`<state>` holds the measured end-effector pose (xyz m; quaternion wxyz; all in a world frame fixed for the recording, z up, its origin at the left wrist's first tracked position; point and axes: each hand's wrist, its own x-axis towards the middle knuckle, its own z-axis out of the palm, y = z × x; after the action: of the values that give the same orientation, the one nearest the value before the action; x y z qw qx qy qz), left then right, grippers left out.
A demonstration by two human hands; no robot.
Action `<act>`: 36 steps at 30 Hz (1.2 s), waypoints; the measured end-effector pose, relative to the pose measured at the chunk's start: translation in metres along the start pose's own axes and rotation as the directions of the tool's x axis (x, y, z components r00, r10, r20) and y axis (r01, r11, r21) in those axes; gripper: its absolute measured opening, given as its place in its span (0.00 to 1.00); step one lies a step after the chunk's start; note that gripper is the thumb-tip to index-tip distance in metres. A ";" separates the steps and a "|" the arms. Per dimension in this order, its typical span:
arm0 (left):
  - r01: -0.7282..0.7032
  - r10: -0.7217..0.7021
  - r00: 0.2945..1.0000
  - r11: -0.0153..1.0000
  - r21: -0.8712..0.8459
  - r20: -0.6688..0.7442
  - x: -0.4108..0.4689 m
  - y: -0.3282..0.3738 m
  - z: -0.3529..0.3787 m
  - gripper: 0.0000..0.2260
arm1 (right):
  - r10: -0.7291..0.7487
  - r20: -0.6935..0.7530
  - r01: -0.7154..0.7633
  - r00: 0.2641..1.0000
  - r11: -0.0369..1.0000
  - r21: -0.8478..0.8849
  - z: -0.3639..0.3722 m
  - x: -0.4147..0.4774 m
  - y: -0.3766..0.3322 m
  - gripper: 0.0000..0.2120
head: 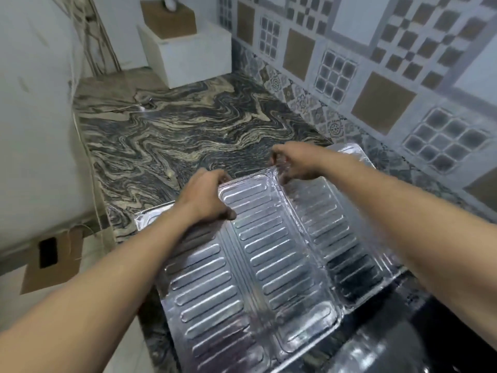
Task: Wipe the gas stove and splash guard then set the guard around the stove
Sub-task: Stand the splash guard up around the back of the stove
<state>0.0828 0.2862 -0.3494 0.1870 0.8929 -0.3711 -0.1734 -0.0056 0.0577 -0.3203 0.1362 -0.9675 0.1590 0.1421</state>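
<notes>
A shiny foil splash guard with ribbed panels lies partly unfolded on the marbled countertop. My left hand grips the guard's far top edge on its left panel. My right hand pinches the top edge at a fold further back, next to the tiled wall. A dark glossy surface, likely the gas stove, shows blurred at the bottom right, partly under the guard.
A white box topped by a brown box stands at the counter's far end. Patterned tiles cover the wall on the right. A cardboard piece lies on the floor left of the counter's edge.
</notes>
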 end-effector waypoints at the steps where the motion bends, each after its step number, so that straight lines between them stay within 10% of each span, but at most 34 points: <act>1: -0.030 0.030 0.999 1.000 0.005 -0.022 0.000 0.004 -0.008 0.40 | -0.021 -0.032 0.021 0.999 1.000 -0.006 -0.010 -0.006 0.001 0.22; 11: -0.339 0.378 0.875 0.924 0.175 -0.303 -0.026 0.061 -0.102 0.30 | -0.032 -0.342 0.106 0.939 0.974 0.199 -0.103 -0.105 -0.019 0.07; 18: -0.448 0.472 0.718 0.876 0.179 -0.512 -0.022 0.101 -0.122 0.18 | 0.030 -0.405 0.062 0.914 0.976 0.211 -0.129 -0.168 -0.019 0.33; 24: -0.314 0.251 0.665 0.948 0.041 -0.704 -0.024 0.146 -0.091 0.14 | 0.102 -0.484 0.023 0.869 0.969 0.247 -0.125 -0.188 -0.006 0.36; 27: -0.119 -0.046 0.718 0.975 -0.189 -0.694 -0.031 0.169 -0.076 0.34 | 0.134 -0.490 0.005 0.861 0.962 0.271 -0.125 -0.193 -0.004 0.32; 31: 0.001 -0.380 0.827 0.739 -0.673 -0.415 -0.031 0.191 -0.073 0.57 | 0.154 -0.502 0.024 0.851 0.944 0.330 -0.123 -0.197 -0.007 0.24; 36: 0.024 -0.421 0.860 0.597 -0.802 -0.288 -0.031 0.201 -0.080 0.57 | 0.184 -0.530 0.003 0.828 0.943 0.332 -0.122 -0.196 -0.005 0.28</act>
<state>-0.0217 0.1935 -0.1818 0.6086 0.7783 -0.0878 -0.1270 -0.1541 0.0779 -0.1445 0.2317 -0.9231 0.2586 -0.1652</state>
